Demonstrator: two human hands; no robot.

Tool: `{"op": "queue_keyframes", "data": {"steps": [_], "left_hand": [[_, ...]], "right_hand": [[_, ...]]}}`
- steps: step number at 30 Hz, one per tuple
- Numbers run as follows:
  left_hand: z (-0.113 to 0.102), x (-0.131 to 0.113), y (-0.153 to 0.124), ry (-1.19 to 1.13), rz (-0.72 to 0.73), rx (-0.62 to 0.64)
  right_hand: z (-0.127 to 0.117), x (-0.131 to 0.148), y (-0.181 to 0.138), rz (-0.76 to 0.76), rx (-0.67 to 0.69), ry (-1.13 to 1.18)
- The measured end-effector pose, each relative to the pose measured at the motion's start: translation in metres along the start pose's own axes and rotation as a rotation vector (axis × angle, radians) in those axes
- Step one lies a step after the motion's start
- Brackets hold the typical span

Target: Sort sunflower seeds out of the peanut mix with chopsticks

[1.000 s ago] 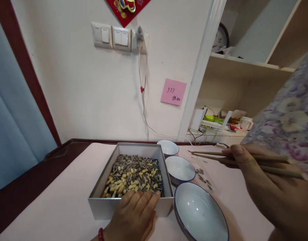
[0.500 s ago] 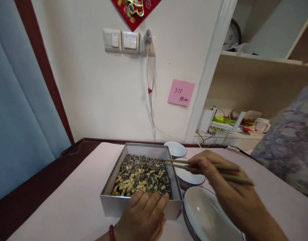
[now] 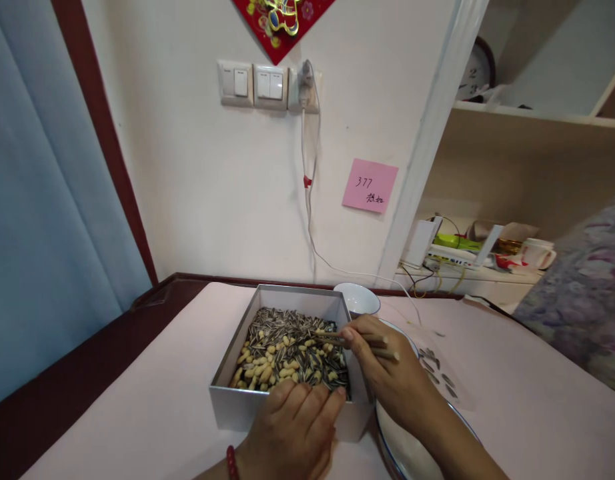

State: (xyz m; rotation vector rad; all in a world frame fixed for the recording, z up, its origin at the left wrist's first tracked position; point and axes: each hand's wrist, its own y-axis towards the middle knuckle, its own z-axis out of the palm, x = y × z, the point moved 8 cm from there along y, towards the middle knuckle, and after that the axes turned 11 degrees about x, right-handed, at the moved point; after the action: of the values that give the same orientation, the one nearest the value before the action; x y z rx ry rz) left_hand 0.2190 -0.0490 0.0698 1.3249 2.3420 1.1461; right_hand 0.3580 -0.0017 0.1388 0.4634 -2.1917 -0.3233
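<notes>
A square metal box holds striped sunflower seeds and peanuts in their shells. Over its front rim curl the fingers of my left hand, closed on the edge. My right hand, at the box's right wall, grips a pair of chopsticks. Their tips reach in among the seeds and peanuts; whether anything is pinched between them I cannot tell. Beneath my right forearm is a large white bowl with a blue rim, partly hidden. Another bowl is mostly covered by that hand.
A small white bowl stands behind the box's right corner. Several sunflower seeds lie to the right of my right hand. A white cable runs from the wall socket down to the pink-covered table.
My right hand has moved left and the chopsticks now reach deeper into the box. The seeds on the right have come into sight. My left hand stays on the rim; the view has shifted slightly.
</notes>
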Motion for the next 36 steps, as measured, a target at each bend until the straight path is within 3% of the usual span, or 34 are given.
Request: {"op": "queue_keyframes", "data": {"steps": [8,11,14,17,20,24,28,31,36], "left_hand": [[-0.001,0.000,0.001,-0.003,0.009,-0.010],[-0.002,0.000,0.001,-0.012,0.017,-0.014],[0.000,0.001,0.000,-0.007,0.019,-0.005],[0.001,0.002,-0.001,-0.008,0.016,-0.002],[0.003,0.002,-0.002,-0.021,0.014,-0.007],[0.004,0.003,-0.003,-0.020,0.009,-0.016],[0.005,0.003,-0.003,-0.007,0.008,-0.026],[0.006,0.002,-0.002,0.001,0.017,-0.011],[0.001,0.001,0.001,-0.013,0.004,-0.012]], "right_hand": [[-0.019,0.011,-0.008,-0.001,-0.052,0.007],[-0.048,0.023,-0.022,-0.030,-0.135,-0.028],[-0.094,0.036,-0.046,-0.039,-0.345,-0.174],[-0.133,0.036,-0.068,0.057,-0.519,-0.342],[-0.149,0.027,-0.074,0.155,-0.537,-0.459],[-0.146,0.012,-0.065,0.238,-0.448,-0.566],[-0.129,0.017,-0.058,0.165,-0.407,-0.452],[-0.106,0.029,-0.051,0.034,-0.353,-0.243],[-0.050,0.030,-0.024,-0.035,-0.070,0.004]]}}
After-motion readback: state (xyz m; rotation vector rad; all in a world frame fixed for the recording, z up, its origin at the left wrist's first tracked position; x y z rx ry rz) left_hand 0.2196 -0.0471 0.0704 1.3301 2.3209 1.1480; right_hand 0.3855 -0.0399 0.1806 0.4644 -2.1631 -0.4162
